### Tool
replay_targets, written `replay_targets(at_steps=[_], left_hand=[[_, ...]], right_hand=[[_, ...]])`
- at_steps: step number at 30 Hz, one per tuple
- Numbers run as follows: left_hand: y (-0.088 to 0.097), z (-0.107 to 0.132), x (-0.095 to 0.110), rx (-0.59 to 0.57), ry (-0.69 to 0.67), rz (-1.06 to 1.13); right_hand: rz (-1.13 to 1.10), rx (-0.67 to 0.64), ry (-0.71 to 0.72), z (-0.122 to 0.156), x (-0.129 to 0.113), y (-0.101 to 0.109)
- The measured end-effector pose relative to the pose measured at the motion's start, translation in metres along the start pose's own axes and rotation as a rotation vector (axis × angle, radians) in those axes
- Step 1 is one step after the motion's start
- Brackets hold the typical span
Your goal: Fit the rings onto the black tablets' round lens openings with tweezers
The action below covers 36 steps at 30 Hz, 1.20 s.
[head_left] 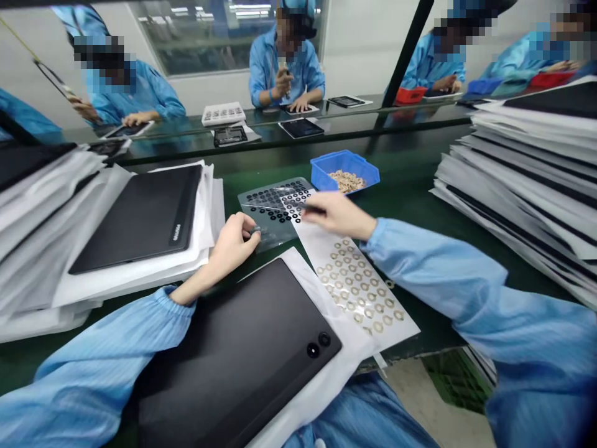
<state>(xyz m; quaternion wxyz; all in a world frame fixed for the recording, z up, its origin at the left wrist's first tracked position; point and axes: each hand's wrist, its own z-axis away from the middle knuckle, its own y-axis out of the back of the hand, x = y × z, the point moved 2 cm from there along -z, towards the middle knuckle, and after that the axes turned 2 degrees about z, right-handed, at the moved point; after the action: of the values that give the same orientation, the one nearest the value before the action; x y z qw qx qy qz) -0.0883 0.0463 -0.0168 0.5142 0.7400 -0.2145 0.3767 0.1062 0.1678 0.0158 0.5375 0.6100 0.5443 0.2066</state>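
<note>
My left hand (236, 239) is closed, thumb against fingertips, on the near left edge of a crinkled clear film (273, 237). This film lies over a grey sheet (280, 230) carrying rows of black ring stickers (275, 213). My right hand (339, 214) is closed around a dark slim tool (305, 206), its tip over the black rings; the fingers hide most of it. Below that hand a white sheet (359, 292) bears rows of gold-coloured rings. A black tablet back cover (233, 348) with two round camera openings lies on white wrapping in front of me.
A blue bin (345, 169) of small tan pieces stands behind my right hand. Stacked covers in white wrapping flank me, one stack (140, 211) left and a taller one (522, 180) right. Across the bench, several co-workers in blue handle tablet parts (302, 127).
</note>
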Motion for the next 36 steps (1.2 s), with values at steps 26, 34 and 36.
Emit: replay_targets(at_steps=[26, 34, 36], left_hand=[[0.002, -0.005, -0.023, 0.186, 0.489, 0.939], [-0.024, -0.040, -0.012, -0.096, 0.575, 1.008], [-0.033, -0.048, -0.012, -0.128, 0.580, 0.988]], right_hand=[[0.043, -0.050, 0.069, -0.012, 0.000, -0.055], [-0.072, 0.007, 0.099, -0.019, 0.009, -0.034], [-0.095, -0.018, 0.078, -0.024, 0.010, -0.033]])
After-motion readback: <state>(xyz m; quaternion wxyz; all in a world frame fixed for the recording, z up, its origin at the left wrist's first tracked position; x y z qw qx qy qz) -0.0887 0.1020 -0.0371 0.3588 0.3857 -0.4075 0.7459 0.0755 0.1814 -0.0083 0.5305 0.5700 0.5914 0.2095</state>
